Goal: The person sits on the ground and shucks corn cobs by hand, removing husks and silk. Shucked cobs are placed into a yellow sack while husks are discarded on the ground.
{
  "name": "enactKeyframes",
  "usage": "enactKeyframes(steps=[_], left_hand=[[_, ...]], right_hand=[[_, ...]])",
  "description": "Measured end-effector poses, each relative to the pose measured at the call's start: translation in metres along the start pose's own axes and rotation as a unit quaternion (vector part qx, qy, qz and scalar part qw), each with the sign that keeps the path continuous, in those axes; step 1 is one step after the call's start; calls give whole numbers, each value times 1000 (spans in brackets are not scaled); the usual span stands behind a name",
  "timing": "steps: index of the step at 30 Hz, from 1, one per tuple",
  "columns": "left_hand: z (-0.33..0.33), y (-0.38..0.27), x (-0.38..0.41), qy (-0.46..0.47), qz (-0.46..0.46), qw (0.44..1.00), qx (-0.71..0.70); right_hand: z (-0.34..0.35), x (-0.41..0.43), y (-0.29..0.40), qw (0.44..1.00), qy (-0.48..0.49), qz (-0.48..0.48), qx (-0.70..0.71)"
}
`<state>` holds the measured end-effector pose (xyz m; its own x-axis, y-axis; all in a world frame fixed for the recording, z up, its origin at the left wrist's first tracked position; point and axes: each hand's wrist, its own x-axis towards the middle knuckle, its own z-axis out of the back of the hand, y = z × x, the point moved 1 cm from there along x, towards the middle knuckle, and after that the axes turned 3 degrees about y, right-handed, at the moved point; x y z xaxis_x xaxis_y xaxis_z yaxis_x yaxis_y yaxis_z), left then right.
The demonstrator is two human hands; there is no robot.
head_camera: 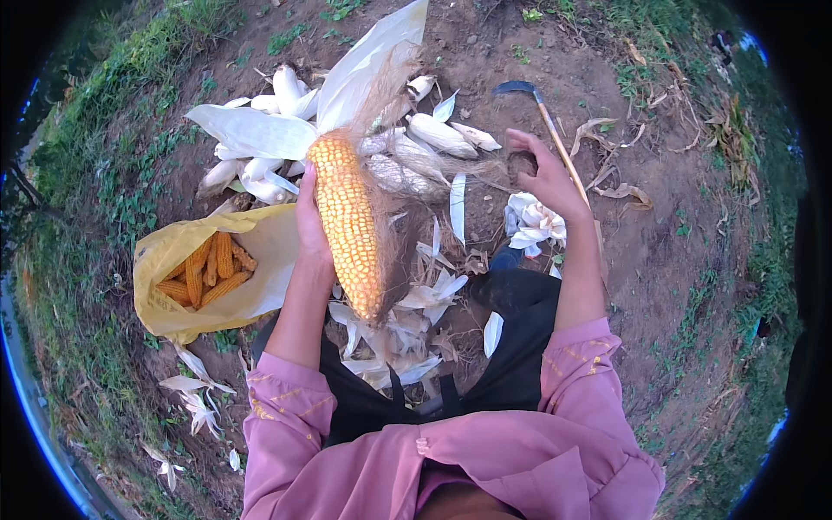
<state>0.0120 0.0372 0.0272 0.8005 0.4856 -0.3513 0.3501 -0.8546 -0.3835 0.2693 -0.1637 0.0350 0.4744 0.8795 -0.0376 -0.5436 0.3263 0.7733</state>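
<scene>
My left hand grips a large ear of yellow maize along its left side, near the base. Pale husk leaves are peeled back from that base and spread upward and to the left. Fine brown corn silk clings along the cob's right side, and strands stretch towards my right hand. That hand is raised on the right, its thumb and fingers curved and apart. Brown silk appears between them; whether it is gripped is unclear. Behind the cob, several ears in white husks lie piled on the soil.
At left, a yellow sack lies with its mouth spread, holding several husked cobs. A sickle with a long wooden handle lies beyond my right hand. Loose husks litter the ground between my legs. Grass borders the bare soil.
</scene>
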Motion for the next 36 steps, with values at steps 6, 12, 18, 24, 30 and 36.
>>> enactKeyframes(steps=[6,12,18,24,30,36], left_hand=[[1,14,-2,-17,20,999,35],[1,35,-4,43,98,989,98],[4,44,1,39,77,995,52],[3,37,-5,60,91,991,78],[5,40,-10,28,89,986,137],[4,42,-21,32,109,980,164]], right_hand=[[-41,9,37,970,224,-57,69],[-73,22,74,940,-50,33,336],[-101,-2,100,921,-64,383,-42],[-86,-8,90,944,-215,232,92],[-69,23,59,871,-370,7,323],[-44,32,38,819,-201,-142,519]])
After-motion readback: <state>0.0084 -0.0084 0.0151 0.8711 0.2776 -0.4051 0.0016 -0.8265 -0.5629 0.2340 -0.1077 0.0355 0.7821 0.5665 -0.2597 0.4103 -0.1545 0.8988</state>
